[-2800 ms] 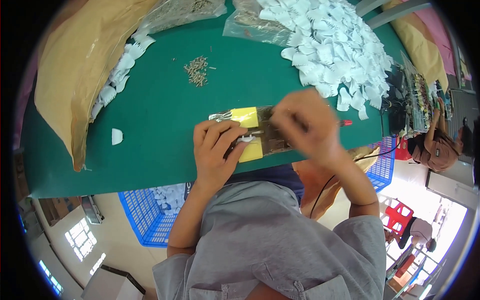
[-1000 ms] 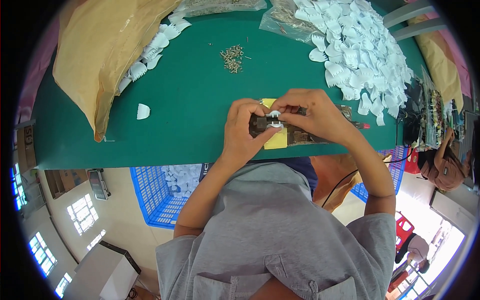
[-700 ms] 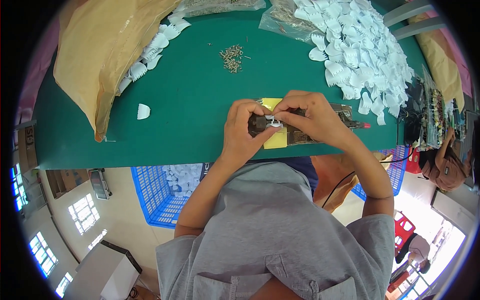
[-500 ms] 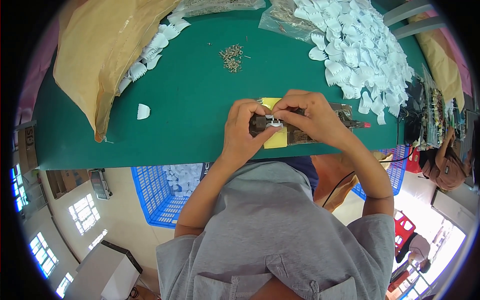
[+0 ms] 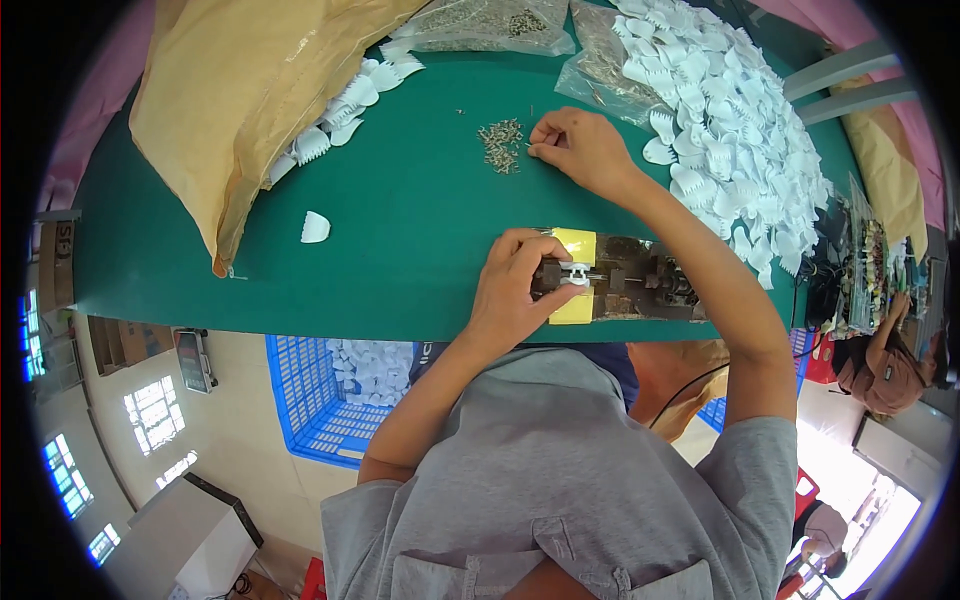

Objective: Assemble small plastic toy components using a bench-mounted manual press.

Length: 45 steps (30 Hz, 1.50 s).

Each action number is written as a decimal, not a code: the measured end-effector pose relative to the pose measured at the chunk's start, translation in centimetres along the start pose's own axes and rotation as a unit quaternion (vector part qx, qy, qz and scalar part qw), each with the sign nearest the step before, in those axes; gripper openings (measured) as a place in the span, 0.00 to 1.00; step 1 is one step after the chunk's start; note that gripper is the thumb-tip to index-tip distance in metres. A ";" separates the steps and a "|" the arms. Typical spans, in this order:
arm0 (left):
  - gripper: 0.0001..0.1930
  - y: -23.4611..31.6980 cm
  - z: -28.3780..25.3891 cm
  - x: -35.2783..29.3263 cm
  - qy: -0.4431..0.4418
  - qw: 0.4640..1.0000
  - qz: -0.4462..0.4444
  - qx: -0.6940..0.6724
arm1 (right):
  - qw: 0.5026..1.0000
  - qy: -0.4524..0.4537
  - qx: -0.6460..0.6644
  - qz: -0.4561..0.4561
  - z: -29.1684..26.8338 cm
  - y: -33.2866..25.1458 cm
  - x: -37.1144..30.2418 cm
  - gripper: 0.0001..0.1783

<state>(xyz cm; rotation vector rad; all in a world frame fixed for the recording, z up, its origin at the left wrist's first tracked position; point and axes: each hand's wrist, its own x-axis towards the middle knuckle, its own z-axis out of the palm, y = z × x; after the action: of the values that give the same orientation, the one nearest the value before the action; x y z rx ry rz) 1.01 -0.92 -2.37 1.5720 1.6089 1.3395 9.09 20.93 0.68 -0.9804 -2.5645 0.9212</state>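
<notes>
My left hand (image 5: 512, 290) is closed, thumb and fingers pinching a small white plastic part (image 5: 576, 273) from both sides. That part sits at the left end of a dark metal fixture (image 5: 640, 282), over a yellow strip (image 5: 575, 308). Farther off, my right hand (image 5: 582, 150) has its thumb and index finger pressed together beside a small pile of metal pins (image 5: 500, 147). A tiny pale sliver shows at those fingertips, too small to name.
A large heap of white scalloped pieces (image 5: 725, 130) lies at the right. At the left is a brown paper sack (image 5: 240, 110) with white pieces by its mouth; a single white piece (image 5: 315, 227) lies near it. Blue baskets (image 5: 310, 420) stand below the green table (image 5: 400, 240).
My right hand has left the white part at the fixture and moved away to the metal pin pile. My left hand stays at the white part. The whole view has shifted slightly.
</notes>
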 end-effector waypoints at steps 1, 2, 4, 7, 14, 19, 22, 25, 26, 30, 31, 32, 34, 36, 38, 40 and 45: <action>0.22 -0.1 -0.1 0.0 0.003 1.000 -0.002 -0.001 | 0.999 -0.026 -0.030 0.024 0.1 -0.3 0.6 0.11; 0.22 -0.1 -0.1 0.1 0.005 1.000 0.002 -0.001 | 0.999 -0.029 -0.032 0.024 0.2 0.1 1.2 0.11; 0.21 0.0 0.0 0.2 0.004 1.000 0.005 -0.009 | 0.986 -0.046 -0.134 -0.085 0.0 0.9 1.7 0.12; 0.20 -0.1 -0.1 0.2 0.000 0.999 -0.023 -0.029 | 0.974 -0.027 -0.173 -0.146 0.1 0.9 -0.1 0.12; 0.20 -0.2 -0.4 0.3 -0.002 1.000 -0.013 -0.019 | 0.996 0.013 0.087 0.021 -2.0 1.1 -3.9 0.08; 0.20 -0.2 -0.2 0.5 0.011 1.000 0.024 -0.003 | 0.983 0.112 -0.127 -0.065 -1.8 2.7 -2.3 0.09; 0.19 -0.3 0.0 0.1 0.009 1.000 0.018 -0.007 | 0.985 0.109 -0.106 -0.085 -0.5 1.6 -0.4 0.09; 0.19 -0.2 -0.1 0.0 0.004 1.000 0.010 -0.004 | 0.996 0.064 -0.053 -0.043 0.7 1.4 1.5 0.09; 0.18 -0.2 -0.1 0.0 -0.001 1.000 0.007 -0.001 | 0.996 0.070 -0.023 -0.045 1.0 1.5 1.9 0.09; 0.18 0.0 -0.2 0.0 -0.010 1.000 -0.019 -0.016 | 0.996 0.076 -0.031 -0.045 1.7 1.3 2.2 0.08; 0.18 0.0 -0.3 0.1 -0.009 1.000 -0.020 -0.017 | 0.996 0.074 -0.031 -0.046 1.7 1.3 2.3 0.08; 0.18 0.1 -0.3 0.1 -0.010 1.000 -0.016 -0.013 | 0.995 0.068 -0.050 -0.049 1.7 1.3 2.4 0.08; 0.18 0.0 -0.3 0.2 -0.012 1.000 -0.013 -0.011 | 0.994 0.060 -0.070 -0.051 1.5 1.6 2.3 0.07; 0.18 -0.1 -0.3 0.2 -0.006 1.000 -0.004 -0.009 | 0.989 0.081 -0.078 -0.092 0.8 2.5 1.4 0.06; 0.18 -0.3 -0.2 0.2 -0.002 1.000 -0.004 -0.007 | 0.977 0.102 -0.127 -0.139 -0.5 2.6 -0.1 0.05; 0.18 -0.4 -0.2 0.2 -0.009 1.000 -0.001 -0.008 | 0.960 0.126 -0.176 -0.177 -1.5 2.6 -1.5 0.04; 0.18 -0.3 -0.5 0.2 -0.009 1.000 0.004 -0.017 | 0.991 0.114 -0.023 -0.063 -1.8 4.1 -4.2 0.09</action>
<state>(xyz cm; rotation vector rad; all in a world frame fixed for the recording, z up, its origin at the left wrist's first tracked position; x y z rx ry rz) 0.46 -0.83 -2.38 1.5675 1.5623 1.3478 15.12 21.32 -0.56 -0.8689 -2.4319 0.6788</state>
